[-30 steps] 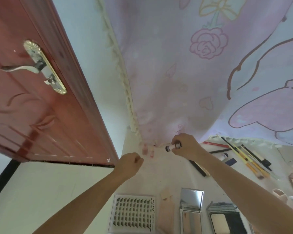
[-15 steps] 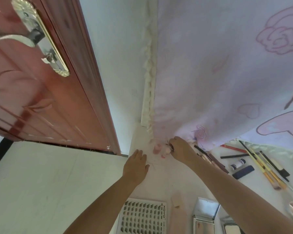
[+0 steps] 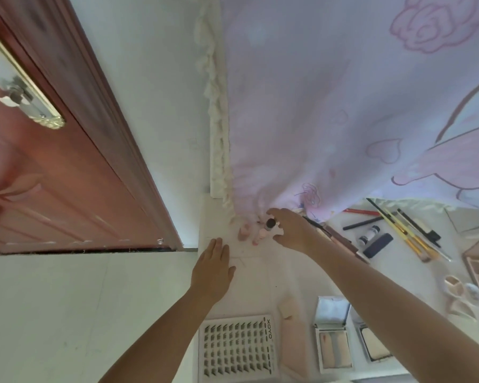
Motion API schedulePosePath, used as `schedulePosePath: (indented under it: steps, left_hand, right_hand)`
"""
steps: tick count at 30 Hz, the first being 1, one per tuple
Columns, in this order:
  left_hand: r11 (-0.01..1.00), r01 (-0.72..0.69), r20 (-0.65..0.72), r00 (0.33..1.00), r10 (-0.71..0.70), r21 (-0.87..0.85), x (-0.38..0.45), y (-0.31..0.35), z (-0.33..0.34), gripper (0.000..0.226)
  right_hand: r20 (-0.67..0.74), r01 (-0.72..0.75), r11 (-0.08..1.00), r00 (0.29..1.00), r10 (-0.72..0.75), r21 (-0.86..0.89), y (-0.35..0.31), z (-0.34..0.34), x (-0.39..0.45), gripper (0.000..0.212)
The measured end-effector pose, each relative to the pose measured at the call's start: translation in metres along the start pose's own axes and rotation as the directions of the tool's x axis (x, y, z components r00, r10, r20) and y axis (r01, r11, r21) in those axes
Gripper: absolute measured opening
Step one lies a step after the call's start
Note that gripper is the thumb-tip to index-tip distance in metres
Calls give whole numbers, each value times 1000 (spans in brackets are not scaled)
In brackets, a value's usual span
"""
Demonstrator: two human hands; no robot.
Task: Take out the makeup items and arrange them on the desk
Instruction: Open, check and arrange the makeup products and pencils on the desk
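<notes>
- We see a reddish-brown door (image 3: pixel 67 172) with a gold-toned handle plate (image 3: pixel 25 92).
- Our curtain (image 3: pixel 343 106) is pale lilac, printed with pink roses and hearts.
- The worktop (image 3: pixel 260 272) is white.
- The lash tray (image 3: pixel 235 349) is white with rows of dark lashes.
- Two small bottles (image 3: pixel 250 233) are pink.
- The brushes (image 3: pixel 409 239) have yellow handles.

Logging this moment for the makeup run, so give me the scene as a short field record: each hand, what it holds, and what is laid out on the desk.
left hand: open, fingers straight, flat on the white desk
right hand: grip on a small dark-capped tube near the curtain
beside the tube: two small pink bottles, upright
front of desk: lash tray, two open compacts
right of desk: brushes and pencils, laid side by side
</notes>
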State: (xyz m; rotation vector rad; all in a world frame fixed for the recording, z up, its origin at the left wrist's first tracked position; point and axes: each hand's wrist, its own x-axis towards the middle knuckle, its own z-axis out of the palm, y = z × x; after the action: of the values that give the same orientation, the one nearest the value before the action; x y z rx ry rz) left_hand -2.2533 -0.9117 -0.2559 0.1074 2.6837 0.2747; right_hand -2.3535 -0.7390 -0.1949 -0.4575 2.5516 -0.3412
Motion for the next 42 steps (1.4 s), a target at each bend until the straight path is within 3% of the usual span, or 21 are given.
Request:
schedulePosePath:
  steps: [5, 9, 12, 16, 23, 27, 30, 32, 34, 35, 37, 38, 40, 42]
  left_hand:
    - [999, -7, -102, 995, 11, 37, 0, 1, 0, 47]
    - [997, -73, -160, 984, 78, 36, -9, 23, 10, 48]
    - [983, -178, -120, 976, 181, 35, -13, 56, 15, 46]
    - [974, -226, -106, 969, 225, 8, -6, 108, 12, 43]
    - [998, -57, 30, 998, 56, 30, 24, 148, 16, 50]
    - [999, 4, 43, 999, -7, 53, 25, 157, 12, 51]
    - [999, 31, -61, 998, -32, -10, 26, 174, -5, 58]
    - [998, -22, -227, 974, 6, -67, 28, 190, -21, 63]
    - [982, -173, -469, 875, 121, -69, 30, 204, -38, 60]
    - [969, -247, -561, 804, 194, -20, 32, 210, -45, 47]
    - [939, -328, -660, 685, 310, 101, 30, 218, -64, 20]
    - [929, -339, -669, 658, 347, 149, 28, 222, -72, 13]
    - [933, -315, -613, 707, 352, 173, 21, 231, -92, 11]
    - [940, -305, -592, 732, 336, 156, 12, 242, -111, 22]
  right_hand:
    - [-170, -112, 992, 978, 120, 56, 40, 1, -46, 34]
    - [-118, -341, 940, 934, 336, -25, 96, 8, -78, 32]
    - [-67, -414, 910, 909, 412, -24, 120, 14, -83, 34]
    - [-37, -338, 938, 941, 336, -82, 129, 20, -81, 57]
    - [-24, -242, 968, 970, 241, -70, 139, 16, -79, 38]
    - [-92, -184, 983, 979, 183, 2, 150, -1, -88, 35]
    - [-153, -140, 982, 975, 159, 131, 156, -22, -98, 24]
    - [-204, -89, 973, 970, 134, 213, 156, -40, -105, 34]
    - [-214, 11, 959, 975, 53, 285, 153, -57, -113, 39]
    - [-206, 68, 940, 978, 2, 336, 151, -66, -116, 40]
    - [-253, 131, 876, 967, -10, 464, 141, -81, -126, 39]
    - [-294, 144, 844, 956, 17, 517, 136, -89, -130, 38]
    - [-384, 166, 808, 920, 79, 565, 126, -104, -138, 35]
    - [-465, 198, 789, 876, 123, 582, 117, -119, -144, 28]
